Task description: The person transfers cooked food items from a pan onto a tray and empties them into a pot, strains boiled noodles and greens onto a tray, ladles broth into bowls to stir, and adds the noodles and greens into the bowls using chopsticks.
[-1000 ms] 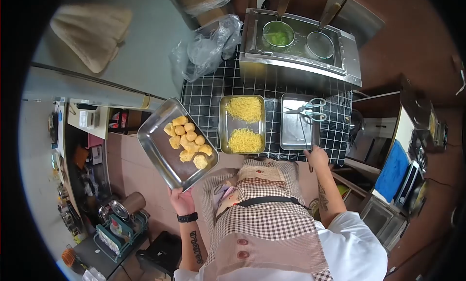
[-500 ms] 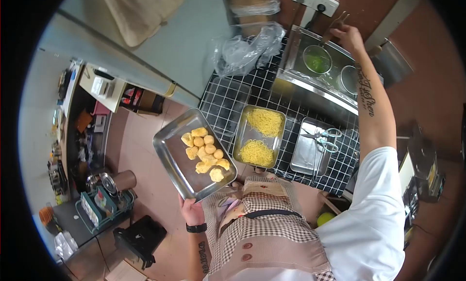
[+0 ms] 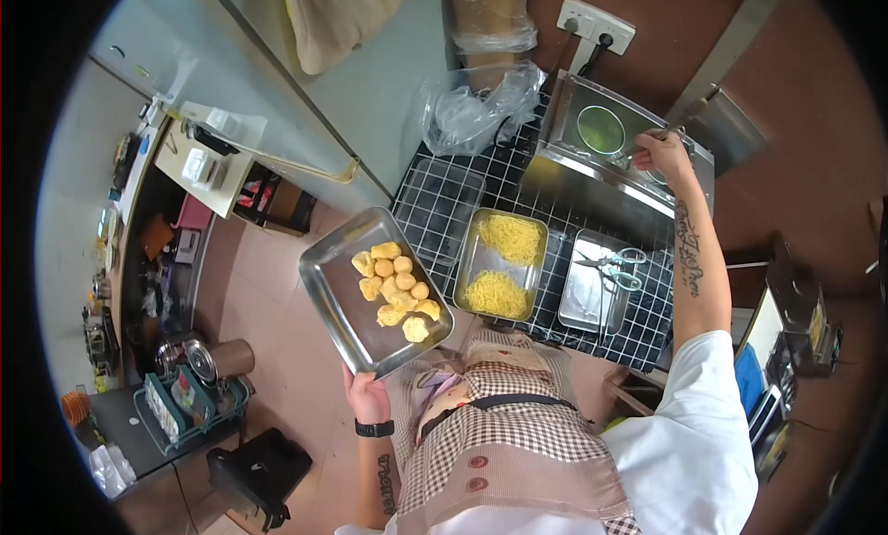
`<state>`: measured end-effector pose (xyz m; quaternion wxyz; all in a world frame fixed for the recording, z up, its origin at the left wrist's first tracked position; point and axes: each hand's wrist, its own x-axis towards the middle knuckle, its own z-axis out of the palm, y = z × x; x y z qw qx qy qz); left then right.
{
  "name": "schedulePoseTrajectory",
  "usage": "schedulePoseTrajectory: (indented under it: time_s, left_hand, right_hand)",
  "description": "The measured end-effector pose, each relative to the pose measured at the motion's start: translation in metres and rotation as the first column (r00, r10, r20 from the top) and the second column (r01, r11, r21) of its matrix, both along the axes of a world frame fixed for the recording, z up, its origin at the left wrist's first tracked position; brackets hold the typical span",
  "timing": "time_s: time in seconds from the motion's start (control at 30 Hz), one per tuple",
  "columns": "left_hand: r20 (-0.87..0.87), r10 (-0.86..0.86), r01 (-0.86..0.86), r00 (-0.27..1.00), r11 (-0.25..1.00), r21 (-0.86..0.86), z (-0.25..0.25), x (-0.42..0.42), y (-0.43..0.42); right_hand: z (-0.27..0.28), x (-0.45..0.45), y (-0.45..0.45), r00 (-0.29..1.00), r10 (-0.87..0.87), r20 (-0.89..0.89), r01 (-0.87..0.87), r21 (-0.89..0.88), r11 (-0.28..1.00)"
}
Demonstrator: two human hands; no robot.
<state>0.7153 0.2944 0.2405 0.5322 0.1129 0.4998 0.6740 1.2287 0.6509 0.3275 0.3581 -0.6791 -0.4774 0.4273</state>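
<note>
My left hand (image 3: 368, 396) grips the near edge of a steel tray (image 3: 344, 320), tilted in front of me. Yellowish balls and puffed pieces (image 3: 396, 285) lie in it. At the cooker, my right hand (image 3: 662, 153) is closed around the handle of a round mesh strainer (image 3: 601, 130) with something green in it. Part of a second strainer (image 3: 655, 176) shows below that hand. Between my hands, a smaller tray (image 3: 474, 274) holds two heaps of yellow noodles (image 3: 509, 238). Scissors (image 3: 612, 268) rest on another steel tray (image 3: 575, 304).
The steel cooker (image 3: 592, 179) stands at the back of the black tiled counter (image 3: 555, 202). A clear plastic bag (image 3: 481, 114) and a clear container (image 3: 442, 191) are at the counter's left. A wide blade (image 3: 735, 128) hangs right of the cooker, near the wall socket (image 3: 597, 26).
My right hand has come down and nearer, swinging the strainer's handle from pointing toward the wall to pointing right. My left hand still holds the tray of balls, nearly unmoved.
</note>
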Motion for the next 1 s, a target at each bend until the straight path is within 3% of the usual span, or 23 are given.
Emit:
schedulePoseTrajectory:
  time_s: [0.2, 0.57, 0.8, 0.9, 0.97, 1.0]
  left_hand:
    - [-0.019, -0.065, 0.066, 0.998, 0.997, 0.033, -0.005, -0.020, -0.001]
    - [-0.023, -0.105, 0.106, 0.994, 0.993, 0.046, -0.006, -0.039, 0.000]
    - [-0.050, -0.137, 0.140, 0.989, 0.988, 0.061, -0.009, -0.047, -0.004]
    - [-0.056, -0.009, 0.010, 0.998, 1.000, 0.018, 0.008, -0.031, 0.001]
    - [-0.050, -0.017, 0.018, 0.999, 1.000, 0.020, 0.005, -0.032, 0.001]
    - [-0.047, -0.021, 0.022, 0.999, 1.000, 0.022, 0.002, -0.032, 0.000]
  right_hand:
    - [0.015, -0.009, -0.061, 0.989, -0.139, -0.046, 0.146, 0.238, 0.960]
    - [0.031, -0.035, -0.116, 0.970, -0.186, -0.156, 0.234, 0.398, 0.887]
    - [0.048, -0.041, -0.126, 0.964, -0.201, -0.176, 0.267, 0.576, 0.773]
    - [0.052, -0.059, -0.137, 0.944, -0.236, -0.230, 0.329, 0.655, 0.680]
    - [0.037, -0.071, -0.144, 0.931, -0.277, -0.237, 0.361, 0.712, 0.602]
    - [0.021, -0.073, -0.145, 0.941, -0.320, -0.115, 0.298, 0.733, 0.612]
